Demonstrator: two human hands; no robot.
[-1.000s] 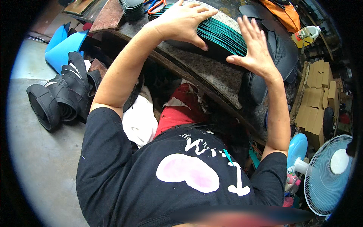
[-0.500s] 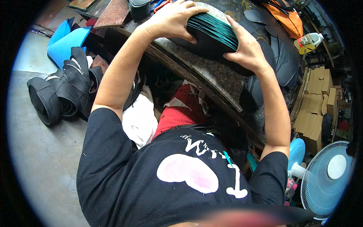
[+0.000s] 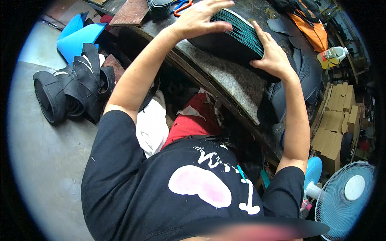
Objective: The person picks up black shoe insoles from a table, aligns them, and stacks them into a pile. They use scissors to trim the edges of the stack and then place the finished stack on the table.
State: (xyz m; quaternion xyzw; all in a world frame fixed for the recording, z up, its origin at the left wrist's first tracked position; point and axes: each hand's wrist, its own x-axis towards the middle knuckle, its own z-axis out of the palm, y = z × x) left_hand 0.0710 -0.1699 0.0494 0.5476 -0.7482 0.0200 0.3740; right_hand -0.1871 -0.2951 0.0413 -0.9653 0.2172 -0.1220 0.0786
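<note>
Both hands, left hand [image 3: 201,20] and right hand [image 3: 271,60], press flat on the stack of dark sheets [image 3: 237,34], open-fingered, keeping it neat on the workbench [image 3: 237,86].

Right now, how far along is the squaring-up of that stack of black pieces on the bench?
Done: the stack of black, teal-edged pieces sits gathered on the workbench. In hand: the left hand lies flat over its top and the right hand presses its near end, with no closed grip on either side. Left: the edges look fanned, not flush. More black pieces lie on the floor, untouched.
</note>
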